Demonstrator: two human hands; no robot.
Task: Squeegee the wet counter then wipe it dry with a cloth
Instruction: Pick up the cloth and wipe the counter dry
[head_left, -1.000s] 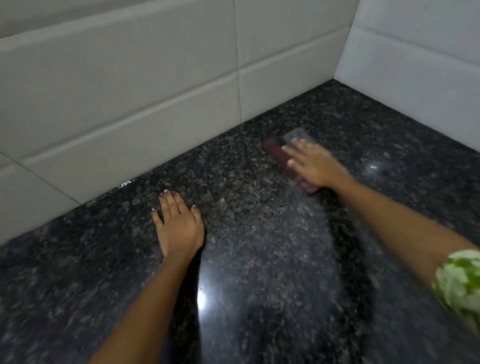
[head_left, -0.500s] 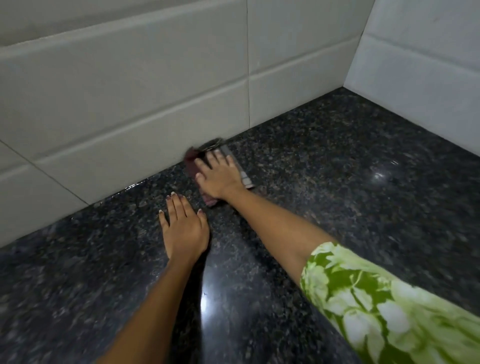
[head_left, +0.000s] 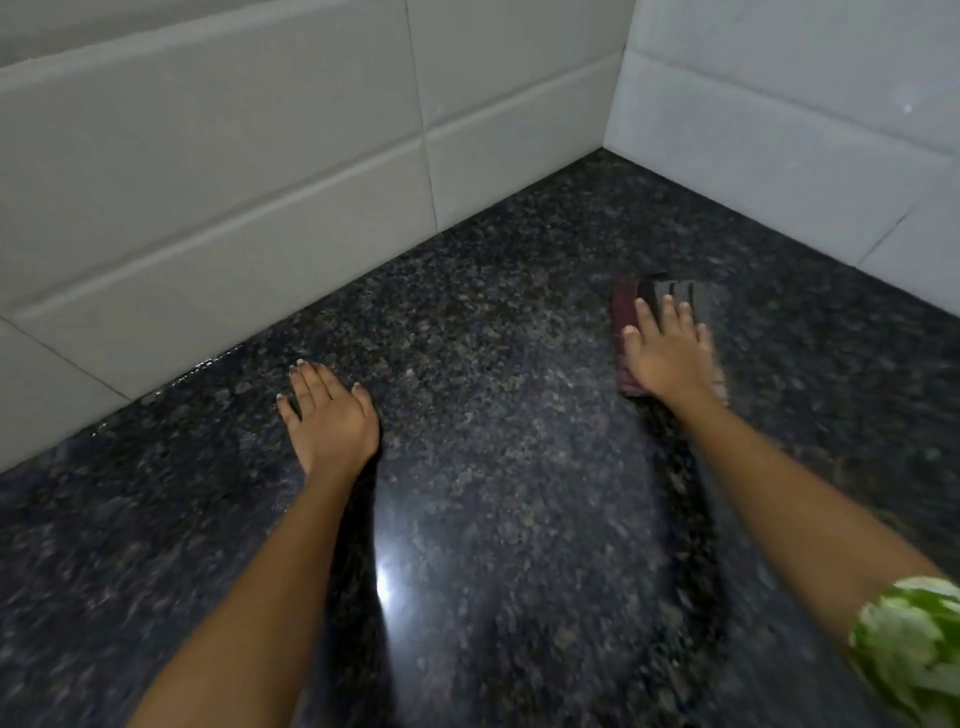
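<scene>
Wiping is the step in hand: the right hand (head_left: 670, 358) presses a folded maroon-and-grey cloth (head_left: 655, 297) flat on the dark granite surface (head_left: 519, 322), its grip wide with fingers straight, over toward the right-hand tiled wall (head_left: 779, 130). The left hand (head_left: 330, 415) rests flat and holds nothing, bracing. No squeegee shows. The next pass probably calls for steady downward pressure and overlapping strokes. Half a second earlier the cloth lay just beyond the left hand, against the back wall; it has since swept right.
</scene>
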